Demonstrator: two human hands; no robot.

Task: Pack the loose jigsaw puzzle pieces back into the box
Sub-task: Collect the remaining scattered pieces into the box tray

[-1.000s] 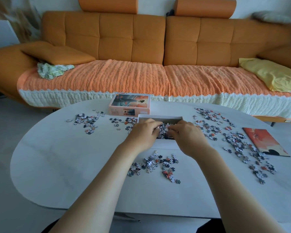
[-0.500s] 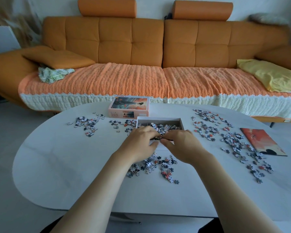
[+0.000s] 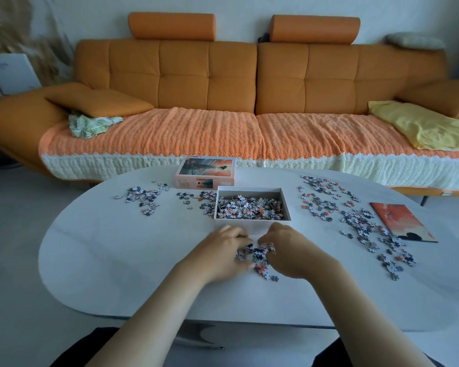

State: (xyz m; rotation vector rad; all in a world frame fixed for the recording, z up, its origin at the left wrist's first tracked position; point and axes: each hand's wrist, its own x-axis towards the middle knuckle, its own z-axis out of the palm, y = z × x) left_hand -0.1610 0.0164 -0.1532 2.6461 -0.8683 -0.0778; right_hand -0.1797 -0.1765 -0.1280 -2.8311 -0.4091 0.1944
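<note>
Cardboard pieces in grey, white and coral make up the near heap (image 3: pixel 257 254), which lies on the bench (image 3: pixel 117 247) just in front of the box (image 3: pixel 252 227). The left hand (image 3: pixel 217 251) and right hand (image 3: pixel 289 250) close on it from either side. Their fingers are bent inward round the pieces and their thumbs are tucked under the near edge. Whether the heap has left the surface yet cannot be told. A few pieces trail out toward the person, beyond the thumbs.

The box stands open and upright with a shallow layer of packed pieces (image 3: pixel 249 207) across its floor, so the job looks partly done. Its near wall is touching or almost touching the knuckles.

Much is not yet gathered. A broad right scatter (image 3: pixel 355 221) runs down to the picture sheet (image 3: pixel 402 222), a smaller left scatter (image 3: pixel 143 197) sits well apart from the box, and a little cluster (image 3: pixel 199 198) lies just beside the box's left wall. The lid (image 3: pixel 206 172) lies behind the box, toward the sofa (image 3: pixel 210 83).

The likely slip is in the lift. A two-handed scoop of small flat pieces has nothing under it, so pieces may sift out between the palms on the way over the near wall. The trailing pieces will probably be missed and need a second pass. Knuckles catching the light box could shove it back into the lid or tip it. The right scatter reaches close to the bench edge, so a careless sweep there could send pieces to the floor.
</note>
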